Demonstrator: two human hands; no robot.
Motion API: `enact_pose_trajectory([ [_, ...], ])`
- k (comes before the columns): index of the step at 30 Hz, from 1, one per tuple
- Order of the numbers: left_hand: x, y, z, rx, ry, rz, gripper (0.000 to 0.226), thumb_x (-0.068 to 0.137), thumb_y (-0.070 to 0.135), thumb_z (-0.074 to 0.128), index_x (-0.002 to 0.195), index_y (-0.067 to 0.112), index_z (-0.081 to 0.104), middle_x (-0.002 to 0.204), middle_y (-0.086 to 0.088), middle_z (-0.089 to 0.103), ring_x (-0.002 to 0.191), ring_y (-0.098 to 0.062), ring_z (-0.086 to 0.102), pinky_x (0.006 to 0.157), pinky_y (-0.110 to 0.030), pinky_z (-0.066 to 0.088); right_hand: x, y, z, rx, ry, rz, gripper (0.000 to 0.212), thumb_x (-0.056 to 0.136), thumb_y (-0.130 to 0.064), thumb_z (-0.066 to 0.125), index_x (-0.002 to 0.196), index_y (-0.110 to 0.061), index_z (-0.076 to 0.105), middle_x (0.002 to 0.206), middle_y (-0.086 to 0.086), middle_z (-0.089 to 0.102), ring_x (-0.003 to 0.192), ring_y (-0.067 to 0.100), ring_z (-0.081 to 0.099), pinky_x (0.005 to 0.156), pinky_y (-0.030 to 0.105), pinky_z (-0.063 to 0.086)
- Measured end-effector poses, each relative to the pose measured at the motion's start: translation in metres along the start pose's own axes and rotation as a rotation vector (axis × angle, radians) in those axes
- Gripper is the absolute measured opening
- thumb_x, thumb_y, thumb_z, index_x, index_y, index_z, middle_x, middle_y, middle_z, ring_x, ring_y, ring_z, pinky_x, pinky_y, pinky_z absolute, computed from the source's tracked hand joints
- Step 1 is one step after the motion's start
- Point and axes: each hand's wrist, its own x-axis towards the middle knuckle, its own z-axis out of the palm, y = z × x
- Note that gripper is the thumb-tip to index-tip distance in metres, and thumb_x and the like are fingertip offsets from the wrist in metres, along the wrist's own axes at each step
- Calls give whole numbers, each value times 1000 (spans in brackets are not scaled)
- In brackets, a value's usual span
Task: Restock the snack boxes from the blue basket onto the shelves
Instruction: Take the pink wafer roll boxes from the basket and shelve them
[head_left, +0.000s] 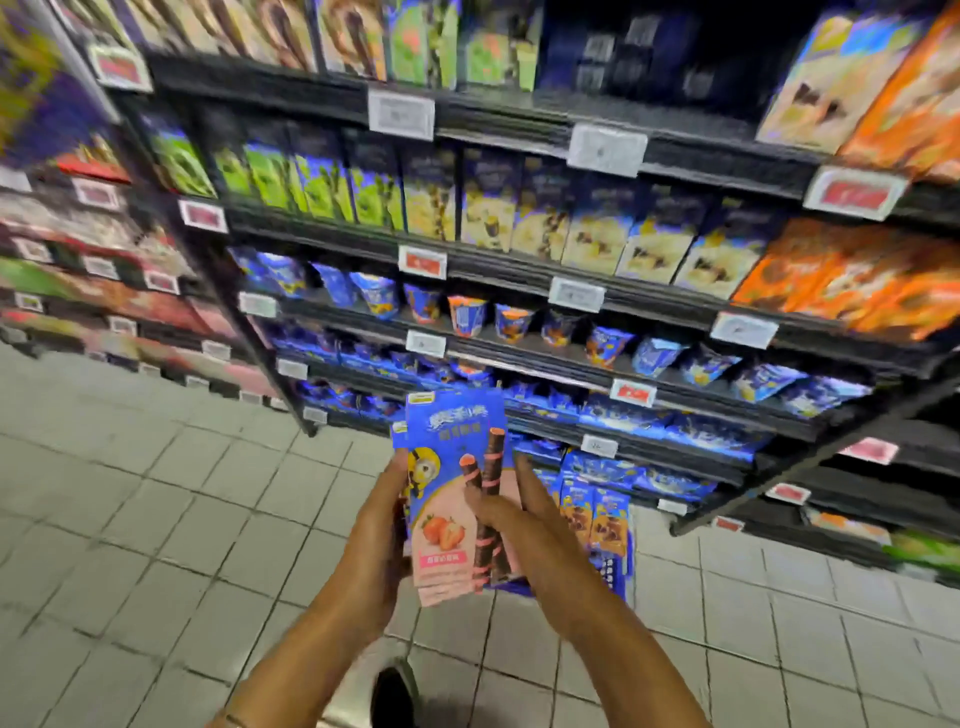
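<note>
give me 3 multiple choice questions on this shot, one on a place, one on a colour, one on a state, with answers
1. Where are the boxes?
A. on a shelf
B. between the left hand and right hand, above the floor
C. lying on the floor

2. What colour is the front box's lower half?
A. green
B. orange
C. pink

3. What are the hands doing?
A. both hold the boxes
B. only the left holds them
C. both are empty

Answers:
1 B, a hand sits at each side of the stack, with tiles below.
2 C, pink surrounds the printed strawberries.
3 A, the left fingers wrap one edge and the right thumb lies across the front.
</note>
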Motion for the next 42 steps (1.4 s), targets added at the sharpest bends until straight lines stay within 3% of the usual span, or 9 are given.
enact_pose_trajectory([
  [3, -29, 54, -10, -44, -26, 123, 55, 103, 61, 42, 127, 27, 78, 133, -13, 74, 118, -36, 73, 104, -62, 55, -8, -47, 38, 17, -74, -50, 21, 98, -25, 65, 98, -46, 70, 87, -22, 76, 72, -3, 71, 60, 16, 52],
  [6, -45, 104, -26, -127, -80, 222, 58, 109, 55, 33, 114, 30, 84, 123, -8, 79, 106, -27, 79, 78, -41, 66, -5, -86, 78, 19, -54, -136, 12, 98, -23, 65, 107, -31, 66, 94, -16, 77, 87, 6, 74, 68, 17, 56],
  [10, -50, 158, -58, -154, -113, 319, 58, 113, 52, 32, 121, 22, 81, 130, -11, 76, 112, -30, 77, 81, -41, 66, 8, -117, 129, -10, -55, -262, 22, 97, -28, 65, 119, -28, 64, 85, -18, 71, 79, 3, 69, 64, 15, 52],
  [17, -39, 202, -105, -190, -117, 344, 54, 112, 50, 40, 128, 12, 75, 127, -18, 76, 104, -33, 78, 79, -43, 67, 37, -138, 179, 43, -11, -265, 41, 84, -37, 77, 121, -27, 63, 116, 3, 74, 107, 26, 72, 97, 53, 56],
  [21, -28, 219, -120, -195, -140, 327, 54, 110, 53, 42, 127, 16, 77, 128, -18, 75, 106, -35, 78, 77, -43, 66, 56, -150, 194, 77, 1, -276, 50, 73, -39, 80, 116, -20, 62, 106, 5, 76, 95, 27, 76, 76, 41, 61],
  [26, -11, 250, -122, -211, -215, 319, 60, 109, 62, 38, 120, 21, 81, 125, -16, 77, 106, -34, 78, 76, -42, 65, 82, -173, 202, 79, 8, -321, 48, 73, -39, 82, 112, -21, 62, 96, 2, 75, 86, 23, 75, 70, 37, 57],
  [32, 23, 303, -105, -138, -206, 378, 59, 110, 56, 40, 137, 13, 71, 130, -18, 74, 113, -37, 75, 82, -45, 66, 120, -213, 192, 98, 32, -391, 51, 72, -43, 83, 113, -23, 62, 107, 8, 75, 103, 28, 73, 101, 56, 51],
  [38, 58, 361, -81, -65, -192, 456, 56, 110, 53, 43, 141, 13, 67, 133, -18, 73, 119, -39, 72, 96, -51, 62, 161, -267, 177, 104, -11, -523, 57, 71, -44, 83, 112, -13, 59, 76, -3, 72, 72, 16, 71, 63, 30, 54],
  [42, 76, 397, -67, -118, -208, 501, 55, 111, 49, 42, 141, 10, 66, 132, -18, 73, 110, -35, 77, 80, -43, 66, 185, -305, 171, 43, -61, -578, 43, 83, -39, 79, 109, -14, 56, 72, -7, 71, 71, 11, 70, 72, 33, 50],
])
